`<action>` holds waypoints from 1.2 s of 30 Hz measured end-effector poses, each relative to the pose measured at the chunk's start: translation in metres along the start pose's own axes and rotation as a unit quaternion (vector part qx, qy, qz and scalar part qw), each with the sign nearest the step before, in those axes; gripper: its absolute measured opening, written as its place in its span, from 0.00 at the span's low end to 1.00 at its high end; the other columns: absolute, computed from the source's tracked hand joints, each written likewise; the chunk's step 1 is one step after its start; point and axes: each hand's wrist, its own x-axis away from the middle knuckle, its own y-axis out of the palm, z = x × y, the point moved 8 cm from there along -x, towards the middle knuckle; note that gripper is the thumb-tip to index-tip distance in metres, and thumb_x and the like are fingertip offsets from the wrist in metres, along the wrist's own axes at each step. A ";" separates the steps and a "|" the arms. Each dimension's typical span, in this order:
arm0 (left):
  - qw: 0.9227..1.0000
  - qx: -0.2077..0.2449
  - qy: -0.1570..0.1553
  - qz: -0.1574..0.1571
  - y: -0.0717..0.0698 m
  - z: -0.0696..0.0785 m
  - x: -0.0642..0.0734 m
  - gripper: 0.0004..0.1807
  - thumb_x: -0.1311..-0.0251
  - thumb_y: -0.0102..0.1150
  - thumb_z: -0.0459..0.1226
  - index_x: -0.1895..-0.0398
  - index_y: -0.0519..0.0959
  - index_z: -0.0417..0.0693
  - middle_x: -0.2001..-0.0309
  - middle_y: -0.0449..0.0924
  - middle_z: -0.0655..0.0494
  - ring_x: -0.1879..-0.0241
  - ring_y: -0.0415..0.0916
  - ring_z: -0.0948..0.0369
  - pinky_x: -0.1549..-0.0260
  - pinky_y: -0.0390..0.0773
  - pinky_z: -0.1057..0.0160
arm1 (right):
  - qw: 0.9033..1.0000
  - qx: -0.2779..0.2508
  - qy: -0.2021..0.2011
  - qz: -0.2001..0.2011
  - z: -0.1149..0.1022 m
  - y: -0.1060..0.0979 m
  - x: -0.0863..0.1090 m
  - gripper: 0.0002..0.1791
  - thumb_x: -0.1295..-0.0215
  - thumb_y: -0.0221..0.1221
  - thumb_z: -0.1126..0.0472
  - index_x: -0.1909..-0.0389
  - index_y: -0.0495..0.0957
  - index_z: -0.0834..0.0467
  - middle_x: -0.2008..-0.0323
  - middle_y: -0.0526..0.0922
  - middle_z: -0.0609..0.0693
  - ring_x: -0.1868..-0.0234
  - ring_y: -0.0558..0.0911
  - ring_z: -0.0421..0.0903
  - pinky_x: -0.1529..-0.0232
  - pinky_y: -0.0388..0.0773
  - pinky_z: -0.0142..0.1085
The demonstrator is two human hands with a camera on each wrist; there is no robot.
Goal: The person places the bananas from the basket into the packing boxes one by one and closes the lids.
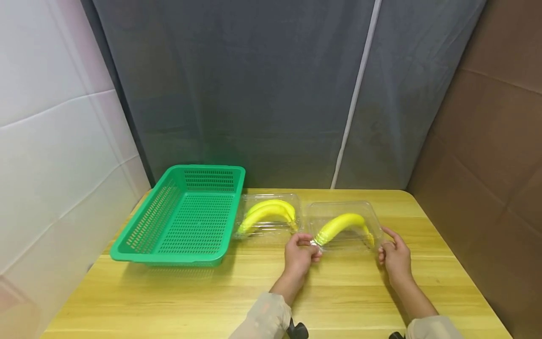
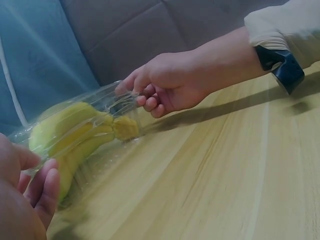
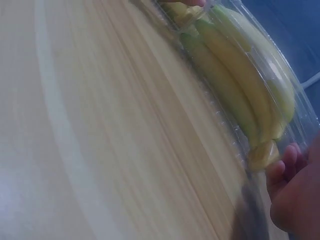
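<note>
A clear plastic clamshell box [image 1: 368,209] with a bunch of yellow bananas [image 1: 345,222] inside lies between both hands at the middle right of the table. My left hand [image 1: 298,254] pinches its near left corner, thumb and fingers over the rim. On the opposite side, my right hand [image 1: 396,259] grips the right edge with thumb and fingertips. In the right wrist view, the bananas [image 3: 240,75] show through the plastic, with their stem end [image 3: 262,156] beside the right fingers. The left wrist view shows the right hand [image 2: 170,85] on the box edge past the stem.
Just left of the held box stands a second clear box [image 1: 254,197] with bananas [image 1: 271,212] in it. A green slotted basket [image 1: 169,258] sits farther left on the wooden table [image 1: 338,301]. A grey curtain [image 1: 254,94] hangs behind; a brown panel [image 1: 495,141] borders the right.
</note>
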 end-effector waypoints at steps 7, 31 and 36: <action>1.000 0.018 0.018 0.016 -0.002 0.004 0.001 0.15 0.50 0.63 0.19 0.59 0.73 0.30 0.64 0.72 0.44 0.76 0.80 0.58 0.69 0.84 0.57 | 0.999 -0.015 0.010 0.027 0.002 0.000 0.002 0.23 0.29 0.43 0.71 0.35 0.67 0.60 0.80 0.73 0.50 0.84 0.71 0.36 0.85 0.71 0.27; 0.997 -0.009 0.069 0.040 -0.022 0.031 0.006 0.11 0.46 0.64 0.21 0.61 0.74 0.30 0.63 0.73 0.46 0.76 0.81 0.59 0.71 0.84 0.61 | 0.979 -0.173 0.102 0.029 0.006 0.014 0.008 0.27 0.24 0.47 0.60 0.27 0.58 0.57 0.78 0.79 0.49 0.78 0.81 0.41 0.70 0.82 0.33; 0.995 -0.037 0.083 0.034 -0.034 0.046 0.008 0.11 0.44 0.65 0.25 0.60 0.74 0.32 0.61 0.74 0.47 0.73 0.80 0.57 0.69 0.83 0.61 | 0.972 -0.210 0.105 0.006 -0.010 0.018 0.019 0.30 0.25 0.48 0.61 0.26 0.53 0.56 0.72 0.80 0.48 0.74 0.81 0.40 0.64 0.81 0.31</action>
